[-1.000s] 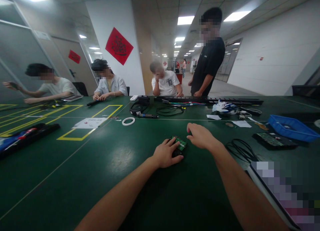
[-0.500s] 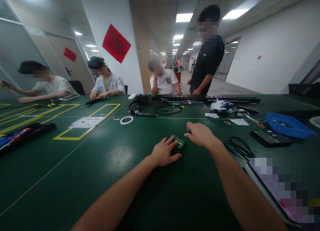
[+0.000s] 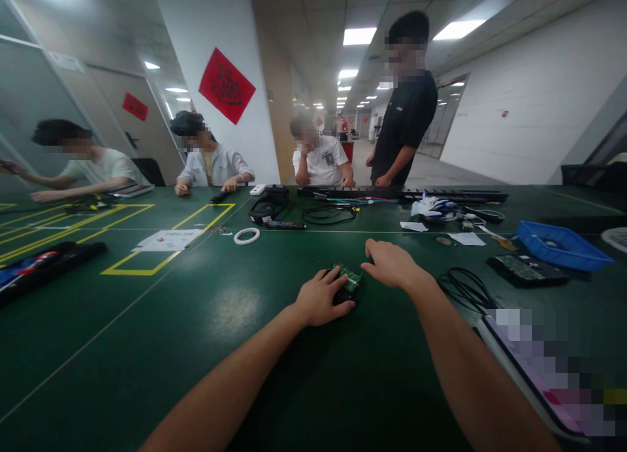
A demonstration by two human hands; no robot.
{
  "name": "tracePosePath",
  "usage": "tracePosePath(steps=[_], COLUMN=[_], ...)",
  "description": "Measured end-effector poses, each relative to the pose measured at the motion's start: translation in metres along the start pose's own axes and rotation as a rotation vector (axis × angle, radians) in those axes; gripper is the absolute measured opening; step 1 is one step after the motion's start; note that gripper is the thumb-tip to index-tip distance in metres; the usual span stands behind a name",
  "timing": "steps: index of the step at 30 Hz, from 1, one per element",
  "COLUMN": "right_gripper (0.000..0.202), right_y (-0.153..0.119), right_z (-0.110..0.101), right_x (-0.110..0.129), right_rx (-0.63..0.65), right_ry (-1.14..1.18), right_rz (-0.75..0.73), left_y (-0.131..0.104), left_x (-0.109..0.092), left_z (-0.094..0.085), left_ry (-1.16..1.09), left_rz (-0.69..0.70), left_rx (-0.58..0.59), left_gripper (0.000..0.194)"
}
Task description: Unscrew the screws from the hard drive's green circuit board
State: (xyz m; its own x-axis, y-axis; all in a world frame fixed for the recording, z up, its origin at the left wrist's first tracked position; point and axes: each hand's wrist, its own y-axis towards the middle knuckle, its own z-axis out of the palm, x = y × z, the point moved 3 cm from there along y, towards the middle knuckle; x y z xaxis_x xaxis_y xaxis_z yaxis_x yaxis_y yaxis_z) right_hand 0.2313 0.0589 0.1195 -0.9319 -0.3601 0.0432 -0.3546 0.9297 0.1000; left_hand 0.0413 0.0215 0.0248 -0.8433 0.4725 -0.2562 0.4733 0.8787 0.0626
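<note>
A small green circuit board (image 3: 352, 279) with a dark part beneath it lies on the green table (image 3: 215, 360), in front of me. My left hand (image 3: 322, 298) rests on its left side with fingers spread, covering part of it. Just right of the board, my right hand (image 3: 390, 262) hovers with index finger and thumb pointing left and the other fingers curled. Whether anything small is between those fingertips cannot be made out.
At the right are a black cable (image 3: 467, 289), a second board (image 3: 529, 269), a blue tray (image 3: 563, 246) and a tablet-like device (image 3: 526, 373). A white ring (image 3: 246, 236) and driver-like tool (image 3: 284, 225) lie farther back. Several people are across the table.
A seated person at the back left has moved one hand and a dark object to the right. My hands look the same.
</note>
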Motion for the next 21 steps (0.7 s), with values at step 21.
tracePosePath(steps=[21], right_gripper=[0.017], right_y=[0.0027], right_z=[-0.001], right_x=[0.0023], right_rx=[-0.05], right_ry=[0.122], right_rz=[-0.162], left_y=[0.0006], left_x=[-0.0006], left_z=[0.0008], left_ry=[-0.019], left_rz=[-0.011], left_rx=[-0.004], left_gripper=[0.084])
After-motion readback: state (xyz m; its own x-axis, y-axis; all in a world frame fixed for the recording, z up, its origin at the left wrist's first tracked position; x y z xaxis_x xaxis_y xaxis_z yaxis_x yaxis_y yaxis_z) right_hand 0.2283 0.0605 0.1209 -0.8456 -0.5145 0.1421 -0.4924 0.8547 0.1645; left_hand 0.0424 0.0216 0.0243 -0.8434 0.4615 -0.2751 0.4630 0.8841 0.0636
